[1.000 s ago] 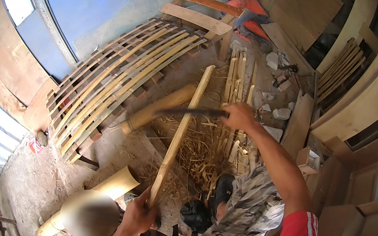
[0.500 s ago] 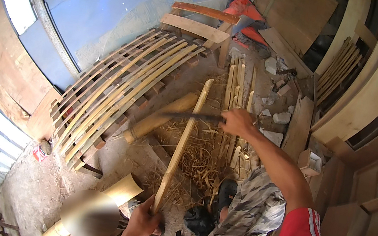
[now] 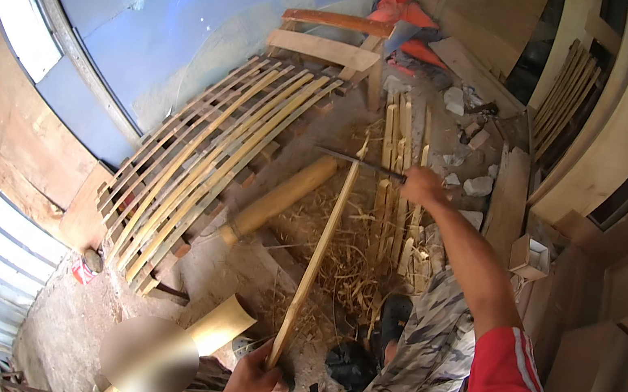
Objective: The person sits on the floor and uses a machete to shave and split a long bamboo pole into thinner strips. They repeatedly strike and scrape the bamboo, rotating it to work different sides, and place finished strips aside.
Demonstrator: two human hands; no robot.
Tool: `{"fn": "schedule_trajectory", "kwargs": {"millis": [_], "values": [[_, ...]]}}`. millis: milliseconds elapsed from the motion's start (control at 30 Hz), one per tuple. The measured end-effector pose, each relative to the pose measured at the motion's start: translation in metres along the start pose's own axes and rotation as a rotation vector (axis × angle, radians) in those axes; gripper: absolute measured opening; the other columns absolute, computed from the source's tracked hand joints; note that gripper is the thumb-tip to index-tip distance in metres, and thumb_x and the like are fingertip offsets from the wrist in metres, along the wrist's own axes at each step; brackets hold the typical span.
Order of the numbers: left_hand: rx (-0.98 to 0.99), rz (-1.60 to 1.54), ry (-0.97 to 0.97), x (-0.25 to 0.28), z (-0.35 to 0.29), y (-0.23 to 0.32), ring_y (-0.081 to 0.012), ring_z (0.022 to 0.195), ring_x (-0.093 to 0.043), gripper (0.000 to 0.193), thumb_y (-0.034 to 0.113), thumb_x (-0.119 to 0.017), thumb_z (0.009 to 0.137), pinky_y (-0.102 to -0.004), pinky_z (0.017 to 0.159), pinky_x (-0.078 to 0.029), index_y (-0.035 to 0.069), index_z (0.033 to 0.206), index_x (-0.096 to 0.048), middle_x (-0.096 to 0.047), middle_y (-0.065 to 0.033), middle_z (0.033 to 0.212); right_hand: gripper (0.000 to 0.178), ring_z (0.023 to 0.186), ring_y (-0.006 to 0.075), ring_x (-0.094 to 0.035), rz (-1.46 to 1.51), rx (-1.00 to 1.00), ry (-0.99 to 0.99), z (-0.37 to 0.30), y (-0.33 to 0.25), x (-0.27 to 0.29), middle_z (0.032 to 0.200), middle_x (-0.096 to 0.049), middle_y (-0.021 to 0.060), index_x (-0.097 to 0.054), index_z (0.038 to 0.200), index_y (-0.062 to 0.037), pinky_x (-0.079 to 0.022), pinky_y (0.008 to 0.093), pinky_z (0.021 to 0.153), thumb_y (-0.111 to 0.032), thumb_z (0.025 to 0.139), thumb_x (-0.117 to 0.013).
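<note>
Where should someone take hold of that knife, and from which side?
Probably by its right end, coming from the right, where the right hand grips it. The knife is long and thin, and its blade points left across the strip, so this side keeps fingers off the blade.

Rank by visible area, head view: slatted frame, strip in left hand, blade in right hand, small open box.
1. Slatted frame
2. Strip
3. Small open box
4. Blade
Apparent area only; real sizes may differ.
</note>
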State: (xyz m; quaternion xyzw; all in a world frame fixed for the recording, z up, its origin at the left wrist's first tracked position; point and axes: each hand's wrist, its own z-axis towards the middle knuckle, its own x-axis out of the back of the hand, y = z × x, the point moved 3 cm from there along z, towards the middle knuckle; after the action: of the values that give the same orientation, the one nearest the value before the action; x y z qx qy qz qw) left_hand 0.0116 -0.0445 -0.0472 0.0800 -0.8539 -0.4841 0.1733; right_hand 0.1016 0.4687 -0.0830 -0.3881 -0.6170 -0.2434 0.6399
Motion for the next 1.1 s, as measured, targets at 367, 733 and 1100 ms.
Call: {"fn": "schedule_trajectory", "kwargs": {"millis": [367, 733, 1100], "values": [[-0.015, 0.162, 0.084, -0.006, -0.018, 0.025, -0.0154, 0.065, -0.068, 0.059, 0.002, -0.055, 0.080, -0.0261, 0.063, -0.053, -0.003, 0.138, -0.046, -0.067, -0.0075, 0.070, 0.029, 0.072, 0.0286, -0.070, -0.042, 0.141, 0.045, -0.007, -0.015, 0.013, 0.074, -0.069, 0.0129, -0.074, 0.091, -0.0076, -0.056, 0.0430, 0.066, -0.033, 0.079, -0.070], [0.025, 0.301, 0.187, -0.009, -0.047, 0.000, -0.0226, 0.087, -0.072, 0.042, 0.017, -0.071, 0.081, -0.0338, 0.074, -0.054, 0.007, 0.121, -0.061, -0.071, -0.0184, 0.089, 0.023, 0.065, 0.0282, -0.063, 0.064, -0.081, 0.047, 0.018, 0.032, -0.010, 0.075, -0.064, 0.0171, -0.070, 0.087, -0.0042, -0.051, 0.0488, 0.059, -0.026, 0.085, -0.064], [-0.130, 0.493, 0.340, -0.028, -0.043, 0.009, -0.0287, 0.076, -0.072, 0.039, 0.020, -0.066, 0.088, -0.0371, 0.067, -0.056, 0.000, 0.120, -0.055, -0.072, -0.0091, 0.083, 0.047, 0.047, 0.0145, -0.046, 1.287, -0.340, -0.038, -0.033, -0.041, 0.038, 0.064, -0.055, 0.0054, -0.061, 0.091, 0.0031, -0.041, 0.0335, 0.045, -0.044, 0.092, -0.067]]}}
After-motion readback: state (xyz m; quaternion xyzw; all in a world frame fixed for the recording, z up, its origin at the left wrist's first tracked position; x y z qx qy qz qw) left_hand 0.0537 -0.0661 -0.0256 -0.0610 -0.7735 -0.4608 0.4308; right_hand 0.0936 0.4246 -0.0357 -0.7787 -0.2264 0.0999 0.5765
